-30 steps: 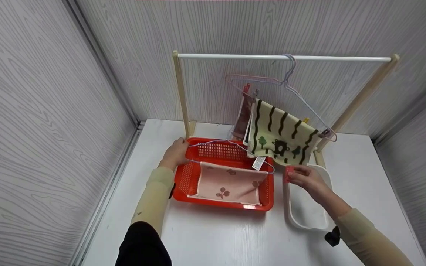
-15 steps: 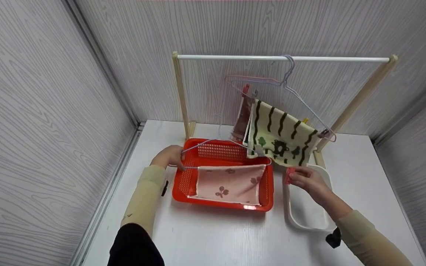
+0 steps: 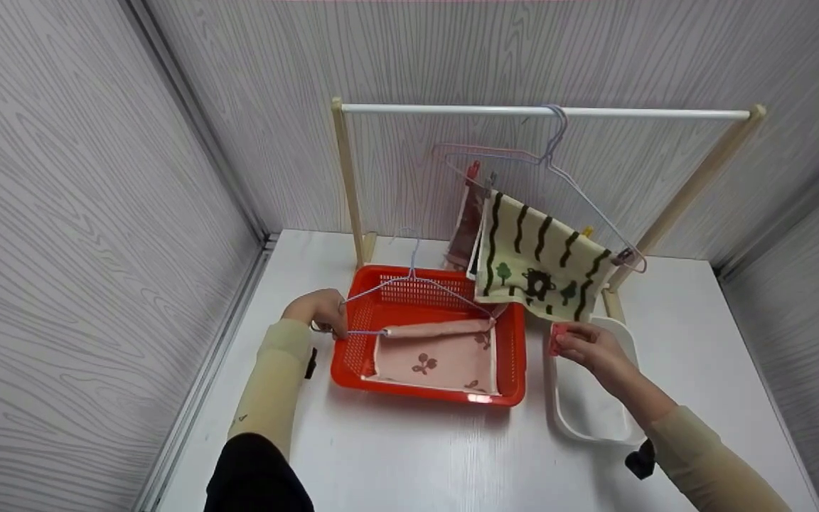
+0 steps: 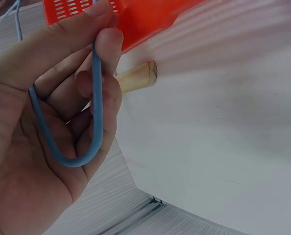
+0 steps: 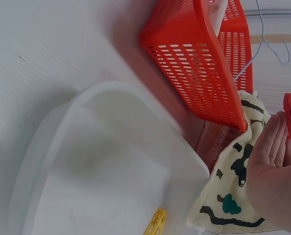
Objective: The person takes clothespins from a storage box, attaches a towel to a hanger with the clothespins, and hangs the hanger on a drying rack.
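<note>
My left hand grips the end of a blue wire hanger, whose bent corner lies across the palm in the left wrist view. The hanger's lower bar runs right to a pink cloth with a leaf print, draped over it inside the red basket. Over the near end of the white tub, my right hand pinches a red clothespin between thumb and fingers. A cream cloth with dark stripes and a bear hangs just beyond that hand.
A rack with a white rail and wooden posts stands behind the basket. Hangers on it carry the cream cloth and a brown cloth, held by clothespins. A yellow clothespin lies in the white tub.
My left hand has shifted left and slightly toward me with the hanger, whose hook now stands up behind the basket. The cloth's top edge has slid and folded. My right hand stays nearly still.
</note>
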`<state>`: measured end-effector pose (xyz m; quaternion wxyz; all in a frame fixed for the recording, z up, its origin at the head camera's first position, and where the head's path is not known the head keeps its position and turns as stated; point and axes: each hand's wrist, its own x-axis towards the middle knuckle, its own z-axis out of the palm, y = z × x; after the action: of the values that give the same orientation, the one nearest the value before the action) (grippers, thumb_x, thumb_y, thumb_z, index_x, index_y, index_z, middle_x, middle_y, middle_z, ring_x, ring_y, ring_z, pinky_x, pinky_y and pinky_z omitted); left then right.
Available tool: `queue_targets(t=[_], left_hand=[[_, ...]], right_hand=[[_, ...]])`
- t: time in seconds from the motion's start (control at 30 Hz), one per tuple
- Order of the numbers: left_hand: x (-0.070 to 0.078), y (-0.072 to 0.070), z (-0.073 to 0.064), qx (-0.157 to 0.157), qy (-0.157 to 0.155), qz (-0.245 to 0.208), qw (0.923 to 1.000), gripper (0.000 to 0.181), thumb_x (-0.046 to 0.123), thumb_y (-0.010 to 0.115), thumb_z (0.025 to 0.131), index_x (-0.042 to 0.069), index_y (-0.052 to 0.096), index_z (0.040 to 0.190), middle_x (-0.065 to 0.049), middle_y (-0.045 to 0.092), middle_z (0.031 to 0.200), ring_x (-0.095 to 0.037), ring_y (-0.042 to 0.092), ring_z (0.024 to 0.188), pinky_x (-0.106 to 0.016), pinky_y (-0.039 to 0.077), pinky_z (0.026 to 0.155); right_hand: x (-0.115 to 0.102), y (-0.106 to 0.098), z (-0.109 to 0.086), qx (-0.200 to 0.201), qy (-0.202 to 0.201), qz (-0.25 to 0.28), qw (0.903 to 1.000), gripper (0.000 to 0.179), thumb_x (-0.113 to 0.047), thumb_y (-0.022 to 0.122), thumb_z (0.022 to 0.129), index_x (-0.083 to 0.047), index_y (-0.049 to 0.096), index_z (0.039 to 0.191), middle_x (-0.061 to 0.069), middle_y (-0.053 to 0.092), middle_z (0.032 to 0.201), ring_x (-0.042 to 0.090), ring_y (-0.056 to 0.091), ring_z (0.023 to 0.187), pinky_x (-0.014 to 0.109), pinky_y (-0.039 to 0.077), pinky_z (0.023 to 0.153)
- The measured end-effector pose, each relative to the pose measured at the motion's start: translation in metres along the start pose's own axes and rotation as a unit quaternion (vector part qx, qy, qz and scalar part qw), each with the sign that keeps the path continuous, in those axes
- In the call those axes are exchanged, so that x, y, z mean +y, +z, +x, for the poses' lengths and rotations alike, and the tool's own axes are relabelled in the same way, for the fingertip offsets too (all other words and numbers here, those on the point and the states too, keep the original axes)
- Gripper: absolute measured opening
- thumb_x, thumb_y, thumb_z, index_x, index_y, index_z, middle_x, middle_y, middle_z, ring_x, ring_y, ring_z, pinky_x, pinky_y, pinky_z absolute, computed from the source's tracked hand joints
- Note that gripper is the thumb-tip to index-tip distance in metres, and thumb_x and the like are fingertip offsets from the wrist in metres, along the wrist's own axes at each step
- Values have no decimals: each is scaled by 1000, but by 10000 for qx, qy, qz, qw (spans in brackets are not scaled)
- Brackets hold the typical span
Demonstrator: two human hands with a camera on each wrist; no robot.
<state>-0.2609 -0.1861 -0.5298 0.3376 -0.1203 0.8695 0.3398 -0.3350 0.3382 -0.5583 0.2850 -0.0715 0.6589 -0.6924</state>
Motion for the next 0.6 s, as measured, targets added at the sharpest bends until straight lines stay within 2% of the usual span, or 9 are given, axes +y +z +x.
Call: queue_targets(t=[0.13, 0.27, 0.37, 0.43, 0.6], left_hand=[[2, 1, -5, -99, -57, -272, 9996, 19, 2, 77, 91, 10, 70, 75, 1, 71, 69, -10, 62, 63, -24, 55, 64], [7, 2, -8, -252, -271, -801, 9961, 2, -1, 72, 95, 1, 73, 95, -3, 72, 75, -8, 68, 62, -22, 60, 65], [9, 1, -8, -320, -526, -1239, 9904, 17, 8, 72, 98, 0, 71, 113, -1, 72, 80, -7, 67, 65, -19, 59, 67], [10, 1, -8, -332, -672, -1474, 9862, 25, 20, 72, 100, 2, 71, 117, 0, 72, 82, -7, 65, 67, -20, 58, 70], [8, -1, -6, -286, -1080, -2086, 9716, 51, 54, 66, 98, 4, 78, 103, -1, 77, 80, -9, 68, 66, -23, 60, 78]], right_hand=[[0, 0, 0, -15, 37, -57, 10000, 25, -4, 64, 104, 5, 61, 127, -6, 75, 97, 6, 75, 89, 23, 62, 87], [1, -1, -1, -32, 31, -52, 10000, 22, -4, 64, 104, 3, 63, 126, -6, 75, 97, 6, 74, 89, 23, 62, 87], [2, -1, -1, -55, 28, -102, 9999, 22, -5, 65, 105, 3, 63, 125, -5, 76, 98, 6, 74, 90, 24, 62, 88], [2, -1, -1, -63, 22, -110, 9999, 24, -5, 65, 104, 4, 62, 126, -5, 76, 98, 6, 74, 90, 24, 62, 88], [3, -1, -1, -13, 76, -120, 9999, 28, -5, 65, 104, 7, 60, 129, -5, 75, 99, 6, 74, 91, 23, 62, 88]])
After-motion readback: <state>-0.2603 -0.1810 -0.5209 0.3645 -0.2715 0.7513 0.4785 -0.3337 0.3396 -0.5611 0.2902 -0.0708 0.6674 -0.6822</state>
